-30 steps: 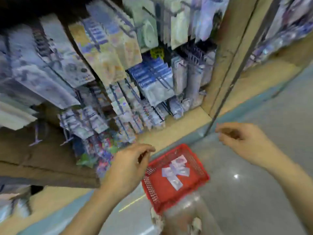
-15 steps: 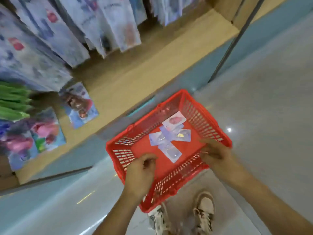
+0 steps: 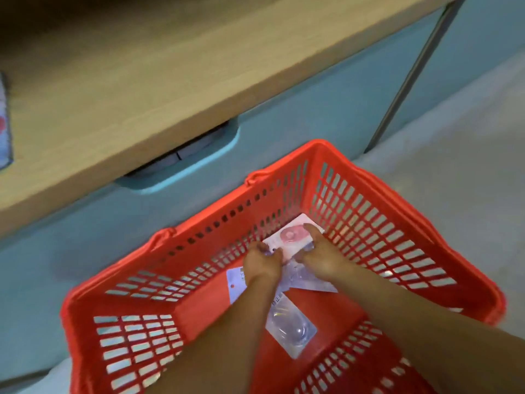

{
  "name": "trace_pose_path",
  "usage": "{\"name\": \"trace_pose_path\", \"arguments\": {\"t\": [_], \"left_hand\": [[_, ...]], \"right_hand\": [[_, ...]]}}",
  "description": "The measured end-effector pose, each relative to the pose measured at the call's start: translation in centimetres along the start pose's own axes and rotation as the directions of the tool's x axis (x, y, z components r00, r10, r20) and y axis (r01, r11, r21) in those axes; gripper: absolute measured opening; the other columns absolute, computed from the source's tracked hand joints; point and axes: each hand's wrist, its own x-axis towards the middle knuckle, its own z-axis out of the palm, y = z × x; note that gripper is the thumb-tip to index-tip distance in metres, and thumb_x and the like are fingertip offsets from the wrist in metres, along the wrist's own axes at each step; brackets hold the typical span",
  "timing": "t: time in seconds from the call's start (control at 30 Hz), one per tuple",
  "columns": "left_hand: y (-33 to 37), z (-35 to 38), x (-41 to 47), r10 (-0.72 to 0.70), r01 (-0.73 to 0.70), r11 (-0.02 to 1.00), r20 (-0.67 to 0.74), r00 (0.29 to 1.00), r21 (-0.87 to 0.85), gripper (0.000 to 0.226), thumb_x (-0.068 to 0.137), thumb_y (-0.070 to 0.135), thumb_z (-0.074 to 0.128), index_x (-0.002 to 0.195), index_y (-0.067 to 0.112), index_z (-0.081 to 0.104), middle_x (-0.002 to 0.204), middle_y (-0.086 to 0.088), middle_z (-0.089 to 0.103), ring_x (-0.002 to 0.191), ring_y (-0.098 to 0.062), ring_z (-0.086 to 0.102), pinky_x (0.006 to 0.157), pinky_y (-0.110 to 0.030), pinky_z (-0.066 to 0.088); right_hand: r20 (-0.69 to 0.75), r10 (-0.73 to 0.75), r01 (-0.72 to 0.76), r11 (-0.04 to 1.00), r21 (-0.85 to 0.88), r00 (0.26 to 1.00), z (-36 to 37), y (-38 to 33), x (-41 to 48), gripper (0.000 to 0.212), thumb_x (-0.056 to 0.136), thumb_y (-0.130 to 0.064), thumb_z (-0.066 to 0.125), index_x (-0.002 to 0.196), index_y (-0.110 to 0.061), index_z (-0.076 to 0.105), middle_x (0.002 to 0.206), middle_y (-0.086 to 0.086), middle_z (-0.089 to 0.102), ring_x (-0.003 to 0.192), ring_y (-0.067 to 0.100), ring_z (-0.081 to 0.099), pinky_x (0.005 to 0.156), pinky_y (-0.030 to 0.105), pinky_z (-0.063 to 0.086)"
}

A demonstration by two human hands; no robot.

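Note:
A red plastic shopping basket [image 3: 369,211] stands on the floor below me. Both my arms reach down into it. Several flat packets lie on its bottom. My left hand [image 3: 261,264] and my right hand [image 3: 322,255] both hold the far packet, a white card with a pink round item [image 3: 292,234]. My right thumb presses on its top. A clear blister pack [image 3: 292,328] lies nearer to me between my forearms. Another white card [image 3: 235,285] pokes out from under my left wrist.
A wooden shelf ledge [image 3: 170,66] runs across the top, with a teal base panel [image 3: 284,132] and a cut-out slot [image 3: 181,160] below it. A metal post [image 3: 409,78] stands at the right. Grey floor [image 3: 454,152] lies to the right of the basket.
My view has dropped from the hanging packets down to the basket. Both hands moved from the basket's near rim to its bottom and took hold of the pink packet.

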Motion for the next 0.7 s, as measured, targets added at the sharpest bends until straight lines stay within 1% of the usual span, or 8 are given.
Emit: {"name": "trace_pose_path", "arguments": {"t": [0.17,0.23,0.3,0.37,0.43,0.57,0.63,0.7], "left_hand": [[2.0,-1.3,-1.7,0.198,-0.198,0.980,-0.029,0.980,0.010,0.039,0.072,-0.004,0.070,0.091,0.019,0.044,0.079,0.006,0.053,0.086,-0.027,0.061,0.068,-0.029,0.040],[3.0,-3.7,-2.6,0.432,-0.441,0.883,0.093,0.897,0.157,0.040,0.070,-0.006,0.067,0.092,0.021,0.047,0.079,0.008,0.057,0.081,-0.023,0.060,0.070,-0.031,0.042],[4.0,-6.6,-3.5,0.588,-0.640,0.722,0.257,0.767,0.261,0.043,0.069,-0.006,0.067,0.089,0.027,0.049,0.079,0.012,0.061,0.078,-0.018,0.062,0.070,-0.031,0.047],[4.2,-8.9,-3.9,0.630,-0.694,0.681,0.295,0.718,0.234,0.045,0.068,-0.007,0.069,0.083,0.031,0.050,0.076,0.013,0.062,0.076,-0.014,0.061,0.071,-0.031,0.048],[3.6,-9.9,-3.7,0.598,-0.643,0.751,0.261,0.758,0.147,0.044,0.068,-0.005,0.071,0.078,0.031,0.049,0.073,0.010,0.064,0.075,-0.017,0.062,0.072,-0.035,0.051],[0.6,-8.7,-1.8,0.491,-0.556,0.824,0.352,0.797,0.109,0.039,0.074,0.003,0.077,0.094,0.027,0.054,0.090,0.005,0.072,0.089,-0.017,0.067,0.086,-0.039,0.053],[-0.7,-7.9,-0.3,0.457,-0.604,0.714,0.417,0.785,0.354,0.044,0.079,0.014,0.076,0.118,0.018,0.057,0.122,-0.002,0.066,0.115,-0.017,0.060,0.100,-0.030,0.044],[-1.8,-7.1,0.7,0.394,-0.636,0.460,0.499,0.771,0.619,0.065,0.082,0.026,0.072,0.140,0.016,0.044,0.143,-0.004,0.051,0.131,-0.021,0.046,0.107,-0.029,0.035]], "right_hand": [[0.140,-0.171,0.221,0.789,-0.573,0.975,-1.9,-1.7,-0.1,0.099,0.081,-0.021,0.070,0.156,-0.028,0.006,0.157,0.016,0.019,0.140,0.035,0.034,0.110,0.036,0.034],[0.191,-0.244,0.306,0.649,-0.696,0.951,-3.2,-3.4,-1.2,0.099,0.080,-0.031,0.072,0.155,-0.032,0.008,0.160,0.008,0.012,0.148,0.030,0.017,0.115,0.046,0.027],[0.230,-0.258,0.338,0.544,-0.768,0.938,-4.2,-5.0,-2.0,0.080,0.078,-0.038,0.070,0.147,-0.034,0.032,0.153,-0.002,0.033,0.145,0.021,0.025,0.108,0.051,0.033],[0.333,-0.233,0.404,0.612,-0.680,0.914,-4.5,-6.5,-2.7,0.044,0.073,-0.033,0.077,0.113,-0.025,0.062,0.115,0.001,0.067,0.116,0.023,0.059,0.089,0.040,0.050],[0.420,-0.228,0.451,0.688,-0.569,0.879,-4.0,-6.8,-3.2,0.025,0.070,-0.025,0.082,0.089,-0.018,0.066,0.087,0.003,0.072,0.086,0.025,0.068,0.073,0.037,0.054],[0.389,-0.206,0.413,0.702,-0.581,0.898,-4.2,-5.5,-4.0,0.024,0.077,-0.017,0.077,0.095,-0.019,0.061,0.094,0.000,0.070,0.085,0.017,0.065,0.070,0.026,0.049],[0.304,-0.186,0.330,0.771,-0.544,0.934,-5.1,-4.3,-4.0,0.036,0.079,-0.016,0.074,0.112,-0.013,0.059,0.108,0.005,0.070,0.096,0.020,0.065,0.080,0.029,0.051],[0.229,-0.153,0.250,0.834,-0.492,0.961,-6.0,-3.4,-4.0,0.046,0.081,-0.015,0.072,0.122,-0.013,0.050,0.115,0.006,0.065,0.102,0.020,0.062,0.086,0.030,0.050]]}}
